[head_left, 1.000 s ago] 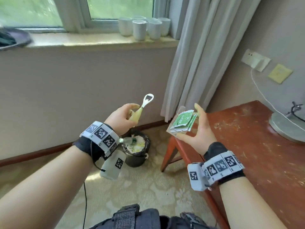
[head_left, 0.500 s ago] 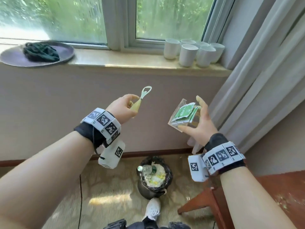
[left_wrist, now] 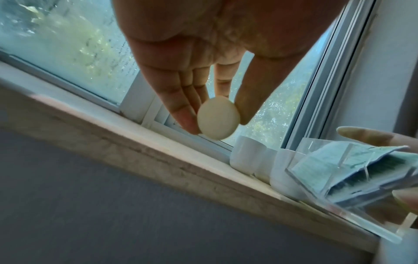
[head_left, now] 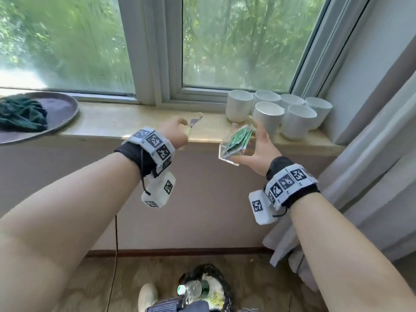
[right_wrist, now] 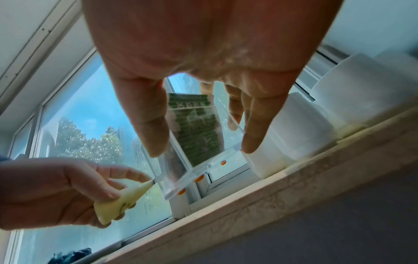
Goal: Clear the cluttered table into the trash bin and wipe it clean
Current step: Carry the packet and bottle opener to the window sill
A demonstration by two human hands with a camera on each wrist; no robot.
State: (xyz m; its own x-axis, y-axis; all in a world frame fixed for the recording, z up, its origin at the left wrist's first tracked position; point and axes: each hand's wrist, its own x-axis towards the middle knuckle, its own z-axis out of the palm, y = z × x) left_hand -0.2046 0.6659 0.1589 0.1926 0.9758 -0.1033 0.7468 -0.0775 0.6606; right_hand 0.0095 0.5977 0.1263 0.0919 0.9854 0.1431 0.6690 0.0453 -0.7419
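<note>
1. The left hand (head_left: 174, 131) pinches a bottle opener (head_left: 193, 124) by its pale yellow handle, with the thumb on one side and the fingers on the other. The metal end points at the window sill (head_left: 117, 122). I think the opener is being put there to keep, because it is not trash.
2. The right hand (head_left: 258, 152) holds a clear box (head_left: 234, 145) with the thumb and fingers spread wide around its sides. Green packets (head_left: 238, 137) sit inside. The box is tilted and is just above the sill, near the white cups (head_left: 267, 117). My guess is that it goes next to them.
3. The trash bin (head_left: 202, 287) is on the floor, right below the person. It looks full, and a plastic bottle (head_left: 191, 288) lies on top.
4. A green cloth (head_left: 21, 114) lies on a round plate (head_left: 59, 111) at the left end of the sill. It may be for the wiping.
5. The table is not in view now, so I cannot tell how clean it is.
</note>
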